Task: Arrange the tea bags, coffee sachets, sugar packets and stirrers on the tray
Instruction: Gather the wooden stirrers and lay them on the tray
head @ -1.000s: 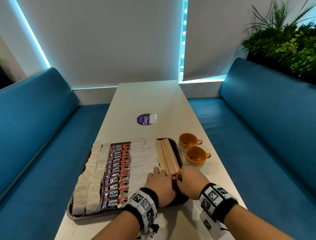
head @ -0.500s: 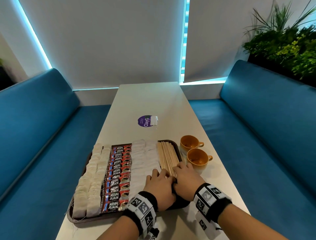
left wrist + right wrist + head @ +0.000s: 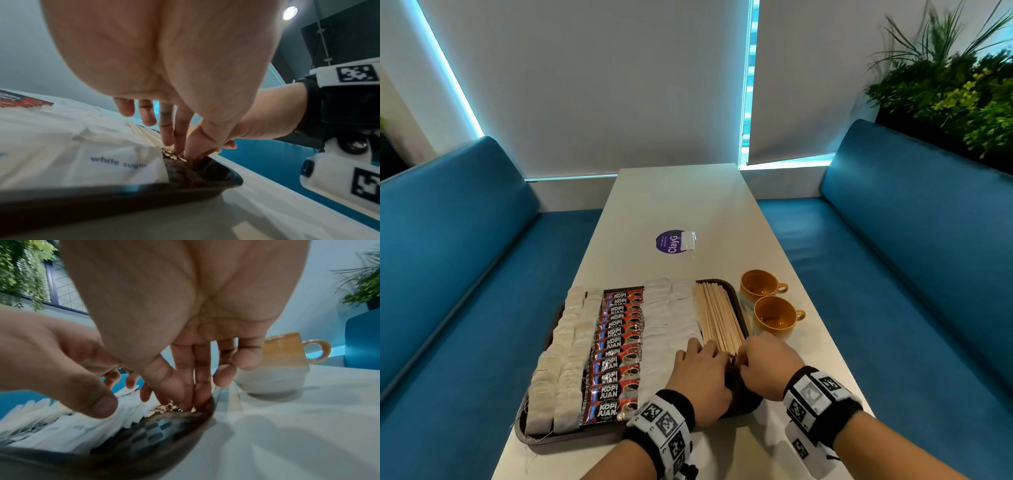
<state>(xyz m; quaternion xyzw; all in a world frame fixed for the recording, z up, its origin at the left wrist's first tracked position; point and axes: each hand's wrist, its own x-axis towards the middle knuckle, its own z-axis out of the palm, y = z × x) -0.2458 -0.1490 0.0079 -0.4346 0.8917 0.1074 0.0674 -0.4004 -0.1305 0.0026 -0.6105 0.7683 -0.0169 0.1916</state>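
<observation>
A dark tray (image 3: 743, 401) lies on the white table. It holds two columns of tea bags (image 3: 565, 359), a column of Kopi Juan coffee sachets (image 3: 616, 353), white sugar packets (image 3: 667, 329) and a bundle of wooden stirrers (image 3: 717, 315) along its right side. My left hand (image 3: 709, 349) and right hand (image 3: 746, 356) meet at the near end of the bundle. In the wrist views the straight fingers of the left hand (image 3: 180, 146) and the right hand (image 3: 195, 399) press on the stirrer ends (image 3: 164, 408). Neither hand holds anything.
Two orange cups (image 3: 760, 291) (image 3: 774, 315) stand just right of the tray, the nearer cup (image 3: 281, 361) close to my right fingers. Farther along the table a white packet (image 3: 687, 240) lies on a purple sticker (image 3: 669, 241). Blue benches flank the table.
Both hands stay at the near end of the stirrers, with only small finger shifts. The head camera has drifted slightly.
</observation>
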